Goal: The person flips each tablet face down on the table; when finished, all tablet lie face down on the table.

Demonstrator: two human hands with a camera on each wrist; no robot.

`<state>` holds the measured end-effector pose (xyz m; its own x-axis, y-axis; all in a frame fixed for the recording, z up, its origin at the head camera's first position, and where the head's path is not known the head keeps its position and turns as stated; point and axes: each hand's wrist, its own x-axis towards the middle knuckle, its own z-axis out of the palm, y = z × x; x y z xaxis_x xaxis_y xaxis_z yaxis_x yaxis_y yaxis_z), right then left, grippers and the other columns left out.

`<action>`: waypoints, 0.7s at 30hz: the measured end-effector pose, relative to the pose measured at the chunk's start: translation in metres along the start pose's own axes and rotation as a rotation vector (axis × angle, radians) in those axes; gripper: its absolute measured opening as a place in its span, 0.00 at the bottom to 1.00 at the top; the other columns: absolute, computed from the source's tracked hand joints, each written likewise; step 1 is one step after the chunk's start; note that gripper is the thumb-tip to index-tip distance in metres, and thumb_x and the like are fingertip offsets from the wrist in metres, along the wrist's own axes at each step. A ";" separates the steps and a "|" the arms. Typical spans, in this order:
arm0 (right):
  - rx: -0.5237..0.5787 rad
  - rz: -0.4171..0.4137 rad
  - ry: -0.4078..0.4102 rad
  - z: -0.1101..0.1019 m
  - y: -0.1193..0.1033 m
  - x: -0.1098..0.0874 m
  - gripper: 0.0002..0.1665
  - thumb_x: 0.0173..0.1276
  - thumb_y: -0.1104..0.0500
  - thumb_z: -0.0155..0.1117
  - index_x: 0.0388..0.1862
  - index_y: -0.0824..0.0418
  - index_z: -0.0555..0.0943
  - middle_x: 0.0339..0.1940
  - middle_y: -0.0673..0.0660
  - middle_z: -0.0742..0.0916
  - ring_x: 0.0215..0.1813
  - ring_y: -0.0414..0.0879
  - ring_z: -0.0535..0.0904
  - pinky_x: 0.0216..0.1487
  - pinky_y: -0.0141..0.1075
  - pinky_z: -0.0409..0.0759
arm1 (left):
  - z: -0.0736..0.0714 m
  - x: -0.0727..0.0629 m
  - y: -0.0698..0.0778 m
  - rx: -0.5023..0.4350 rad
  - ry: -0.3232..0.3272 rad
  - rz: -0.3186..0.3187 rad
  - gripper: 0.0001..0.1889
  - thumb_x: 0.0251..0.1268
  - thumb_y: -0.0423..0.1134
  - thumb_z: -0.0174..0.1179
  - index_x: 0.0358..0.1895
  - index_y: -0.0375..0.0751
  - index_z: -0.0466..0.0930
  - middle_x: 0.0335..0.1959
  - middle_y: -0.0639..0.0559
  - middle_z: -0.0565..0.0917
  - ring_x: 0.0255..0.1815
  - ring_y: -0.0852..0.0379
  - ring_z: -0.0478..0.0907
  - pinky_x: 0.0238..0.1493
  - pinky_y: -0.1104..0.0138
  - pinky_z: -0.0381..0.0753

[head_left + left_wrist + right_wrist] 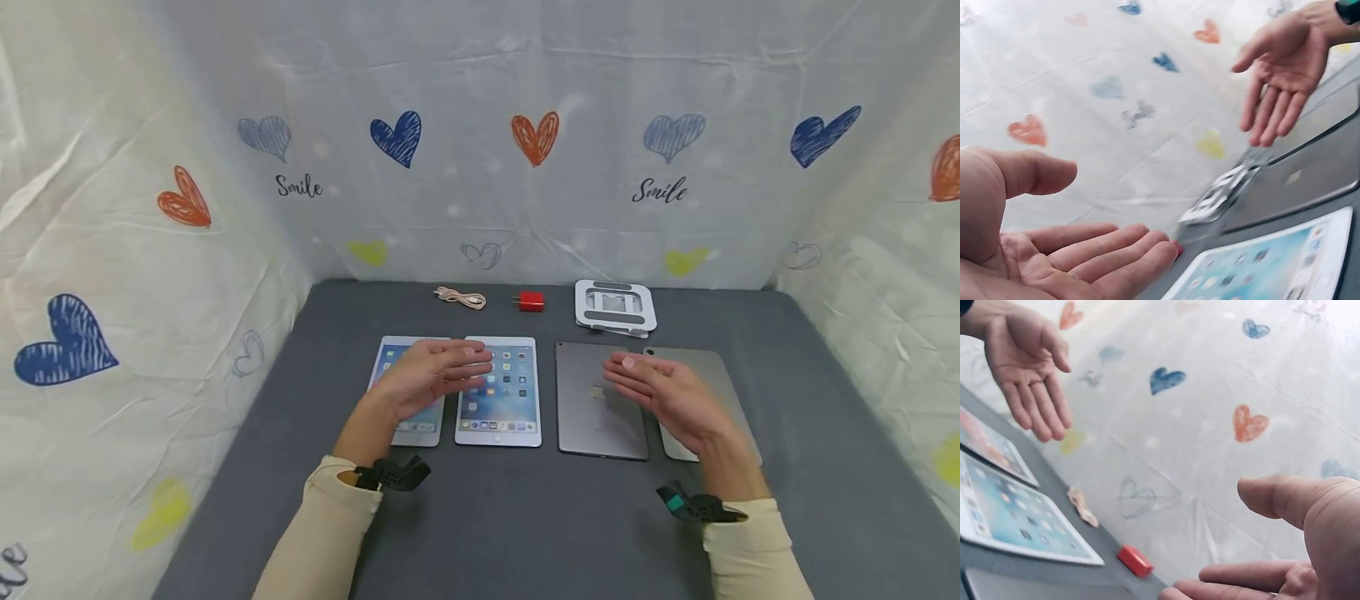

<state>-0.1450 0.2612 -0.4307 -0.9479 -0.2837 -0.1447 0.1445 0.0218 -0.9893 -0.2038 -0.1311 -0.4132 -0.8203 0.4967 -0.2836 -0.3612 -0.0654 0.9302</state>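
White-framed tablets (501, 408) lie partly beneath left hand (429, 375).

Along the far edge of the dark grey table (517, 525) lie, left to right, a bundled beige cable (462, 297), a red block-shaped plug adapter (532, 302) and a flat white-and-grey stand (614, 317); beyond hangs white heart-printed sheeting (465, 196).

The left sleeve (322, 533) and right sleeve (753, 550) are plain cream cloth, each ending in a broad cuff with a few soft creases. At the left cuff sits a black strap (393, 473), angular in outline and dotted with small marks, that juts out past the inner side of the wrist. Its partner, the right strap (693, 507), is also black, with a bright green patch (675, 502) near its tip. The left hand (431, 375) and right hand (675, 396) are bare.
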 end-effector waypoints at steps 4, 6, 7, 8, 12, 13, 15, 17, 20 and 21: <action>0.003 0.020 -0.002 0.015 -0.002 0.011 0.40 0.90 0.50 0.58 0.85 0.76 0.61 0.85 0.73 0.70 0.77 0.45 0.81 0.75 0.33 0.81 | -0.020 -0.012 0.003 0.009 -0.010 0.034 0.27 0.86 0.33 0.58 0.81 0.28 0.67 0.78 0.34 0.77 0.81 0.36 0.73 0.77 0.49 0.77; 0.012 0.035 -0.002 0.021 -0.002 0.017 0.40 0.89 0.51 0.58 0.85 0.75 0.62 0.85 0.75 0.69 0.77 0.47 0.81 0.75 0.33 0.81 | -0.027 -0.016 0.002 0.032 -0.006 0.037 0.29 0.86 0.33 0.57 0.82 0.27 0.65 0.80 0.34 0.75 0.81 0.35 0.73 0.77 0.49 0.77; 0.014 0.037 -0.008 0.024 -0.001 0.020 0.40 0.89 0.51 0.58 0.85 0.76 0.62 0.85 0.75 0.69 0.78 0.49 0.80 0.75 0.34 0.81 | -0.029 -0.017 0.001 0.049 -0.003 0.037 0.29 0.87 0.34 0.57 0.83 0.27 0.64 0.80 0.33 0.74 0.81 0.35 0.73 0.77 0.49 0.77; 0.017 0.041 -0.014 0.027 -0.001 0.023 0.39 0.89 0.52 0.58 0.84 0.76 0.62 0.84 0.75 0.69 0.78 0.51 0.80 0.75 0.35 0.81 | -0.032 -0.018 0.000 0.057 0.000 0.035 0.29 0.87 0.35 0.57 0.83 0.27 0.64 0.81 0.32 0.73 0.81 0.35 0.73 0.77 0.49 0.76; 0.040 0.067 -0.055 0.039 0.002 0.036 0.39 0.89 0.53 0.59 0.84 0.77 0.62 0.84 0.75 0.70 0.81 0.58 0.76 0.78 0.40 0.79 | -0.039 -0.018 -0.004 0.034 0.040 -0.017 0.29 0.87 0.37 0.58 0.82 0.30 0.66 0.81 0.30 0.72 0.80 0.36 0.75 0.78 0.49 0.75; 0.042 0.073 -0.067 0.042 0.003 0.038 0.39 0.89 0.54 0.58 0.84 0.78 0.62 0.84 0.76 0.70 0.82 0.60 0.75 0.78 0.41 0.79 | -0.040 -0.017 -0.004 0.022 0.051 -0.034 0.29 0.87 0.37 0.59 0.82 0.30 0.66 0.81 0.31 0.72 0.79 0.36 0.75 0.78 0.49 0.75; 0.047 0.091 -0.083 0.046 0.005 0.043 0.38 0.89 0.54 0.57 0.84 0.78 0.61 0.84 0.75 0.70 0.82 0.61 0.74 0.79 0.41 0.78 | -0.041 -0.016 -0.006 0.006 0.069 -0.067 0.30 0.86 0.39 0.60 0.83 0.31 0.66 0.81 0.31 0.72 0.78 0.38 0.77 0.78 0.50 0.75; 0.050 0.102 -0.088 0.049 0.008 0.046 0.38 0.89 0.55 0.56 0.84 0.78 0.61 0.84 0.75 0.70 0.83 0.62 0.74 0.79 0.41 0.78 | -0.043 -0.014 -0.008 0.004 0.080 -0.091 0.31 0.87 0.40 0.60 0.83 0.31 0.65 0.80 0.32 0.73 0.77 0.39 0.78 0.78 0.50 0.76; 0.067 0.119 -0.085 0.053 0.012 0.050 0.37 0.89 0.56 0.56 0.84 0.79 0.61 0.83 0.76 0.70 0.83 0.62 0.74 0.79 0.42 0.78 | -0.044 -0.010 -0.011 0.010 0.104 -0.107 0.31 0.87 0.40 0.60 0.83 0.29 0.65 0.79 0.32 0.75 0.76 0.39 0.79 0.77 0.50 0.77; 0.072 0.122 -0.085 0.055 0.013 0.051 0.38 0.89 0.56 0.57 0.84 0.79 0.61 0.84 0.76 0.70 0.83 0.63 0.73 0.79 0.42 0.78 | -0.045 -0.009 -0.013 0.014 0.116 -0.111 0.31 0.87 0.40 0.60 0.83 0.29 0.66 0.78 0.33 0.76 0.76 0.39 0.79 0.77 0.50 0.77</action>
<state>-0.1757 0.1946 -0.4496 -0.8950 -0.3634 -0.2586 0.2802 -0.0069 -0.9599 -0.2119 -0.1736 -0.4333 -0.8218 0.3965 -0.4092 -0.4470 -0.0031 0.8945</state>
